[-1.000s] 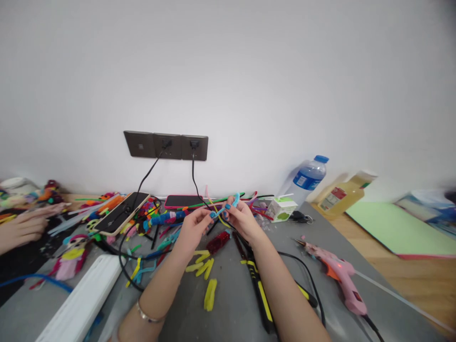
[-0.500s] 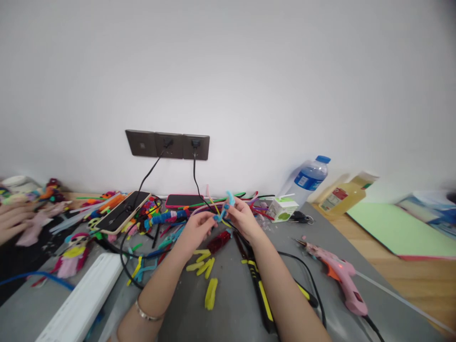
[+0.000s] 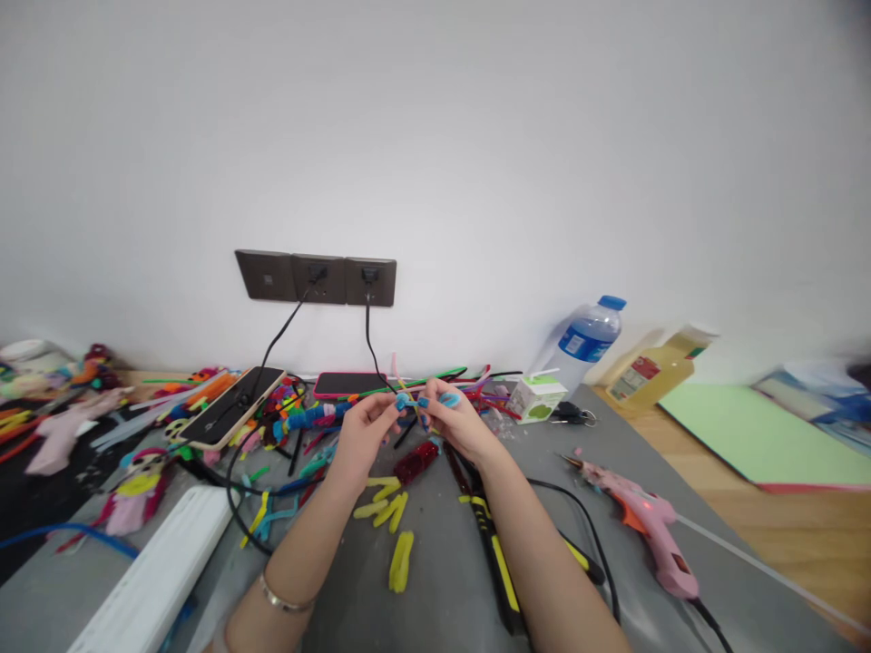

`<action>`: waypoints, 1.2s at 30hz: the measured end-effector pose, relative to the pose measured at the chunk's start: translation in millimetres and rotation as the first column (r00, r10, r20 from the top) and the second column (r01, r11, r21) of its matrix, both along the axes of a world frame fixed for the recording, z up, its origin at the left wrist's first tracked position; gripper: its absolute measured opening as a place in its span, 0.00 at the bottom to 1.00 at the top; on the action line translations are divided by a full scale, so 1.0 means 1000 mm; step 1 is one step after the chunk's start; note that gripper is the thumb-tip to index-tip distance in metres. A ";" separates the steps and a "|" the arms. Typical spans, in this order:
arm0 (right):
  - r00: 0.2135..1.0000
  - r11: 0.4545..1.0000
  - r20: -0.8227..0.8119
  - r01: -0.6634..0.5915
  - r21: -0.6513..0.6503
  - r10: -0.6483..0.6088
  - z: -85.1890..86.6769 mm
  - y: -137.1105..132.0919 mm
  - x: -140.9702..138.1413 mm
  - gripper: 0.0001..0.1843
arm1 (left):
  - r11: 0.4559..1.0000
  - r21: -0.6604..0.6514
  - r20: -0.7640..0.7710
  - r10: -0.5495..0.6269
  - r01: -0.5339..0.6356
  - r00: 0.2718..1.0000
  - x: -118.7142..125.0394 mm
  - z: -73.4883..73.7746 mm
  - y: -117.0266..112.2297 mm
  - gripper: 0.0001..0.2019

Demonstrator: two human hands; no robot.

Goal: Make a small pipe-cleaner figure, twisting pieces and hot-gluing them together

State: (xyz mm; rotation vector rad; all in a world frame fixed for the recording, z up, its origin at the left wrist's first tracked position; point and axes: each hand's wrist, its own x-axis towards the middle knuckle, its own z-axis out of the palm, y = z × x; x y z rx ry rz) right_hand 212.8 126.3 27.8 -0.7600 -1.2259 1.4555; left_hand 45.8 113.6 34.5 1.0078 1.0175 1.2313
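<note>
Both my hands are raised together over the middle of the grey table [image 3: 442,580]. My left hand [image 3: 364,433] and my right hand [image 3: 455,421] pinch the two ends of a short light-blue pipe cleaner [image 3: 408,400], which is bent between the fingertips. The fingers of both hands are closed on it. Under the hands lie yellow pipe-cleaner pieces [image 3: 387,510], a dark red glittery piece [image 3: 417,461] and a black-and-yellow tool [image 3: 500,567].
A pink glue gun [image 3: 646,526] lies at the right with its cord. Two phones [image 3: 235,404] [image 3: 348,384] charge from wall sockets [image 3: 317,278]. A water bottle [image 3: 578,345], a small carton [image 3: 537,399] and a yellow bottle [image 3: 653,367] stand at the back. Coloured craft scraps [image 3: 136,426] cover the left.
My fingers have bent the blue pipe cleaner down from a raised curve into a tighter loop. The other person's hand at the far left has gone out of view.
</note>
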 end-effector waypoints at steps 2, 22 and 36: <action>0.998 0.998 0.003 -0.055 0.000 0.055 0.003 -0.002 -0.002 0.18 | 1.000 -0.001 -0.002 0.019 -0.019 1.000 0.000 0.007 -0.003 0.21; 0.969 0.966 -0.059 -0.246 -0.086 0.241 0.008 -0.005 0.000 0.17 | 0.819 0.098 -0.408 -0.485 0.565 0.773 0.000 0.014 -0.018 0.10; 0.947 0.992 -0.312 -0.107 -0.074 0.079 0.013 -0.003 0.003 0.15 | 0.996 0.087 -0.081 0.033 -0.026 0.996 -0.002 0.010 -0.004 0.20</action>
